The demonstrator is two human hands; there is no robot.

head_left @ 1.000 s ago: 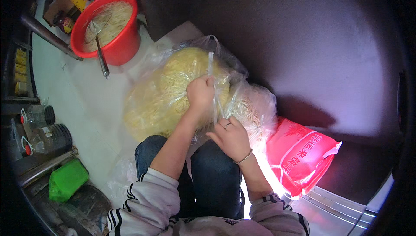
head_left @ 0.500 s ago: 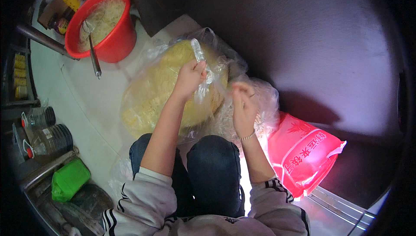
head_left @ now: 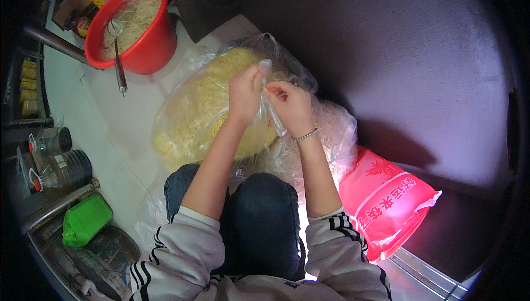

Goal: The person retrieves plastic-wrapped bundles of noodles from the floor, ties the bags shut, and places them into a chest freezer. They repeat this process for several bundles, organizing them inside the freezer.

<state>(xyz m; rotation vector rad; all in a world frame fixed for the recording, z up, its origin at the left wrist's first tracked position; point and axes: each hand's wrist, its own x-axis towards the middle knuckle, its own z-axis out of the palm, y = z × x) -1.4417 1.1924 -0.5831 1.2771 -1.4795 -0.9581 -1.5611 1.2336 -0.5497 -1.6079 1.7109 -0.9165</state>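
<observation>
My left hand [head_left: 245, 94] is closed around a bunched strip of clear plastic film [head_left: 265, 64], whose tip sticks up past the thumb. Close beside it, my right hand [head_left: 292, 107] has its fingers curled and pinched at the same film; a loose end hangs down between the hands. Below them lies a large clear plastic bag [head_left: 193, 119] full of pale yellow, noodle-like strands. Whether the film belongs to this bag I cannot tell. Under my right wrist rests another clear bag [head_left: 334, 135] with thin, pale contents.
At far left stands a red bucket [head_left: 160, 41] of pale strands in liquid, a long-handled strainer [head_left: 120, 72] leaning in it. A pink bag [head_left: 386, 201] lies at right beside a dark panel [head_left: 430, 80]. Plastic jugs [head_left: 69, 169] and a green container [head_left: 88, 221] sit at left.
My right hand has moved left and closed onto the film next to my left hand. The strip's upright end now shows less above my left hand.
</observation>
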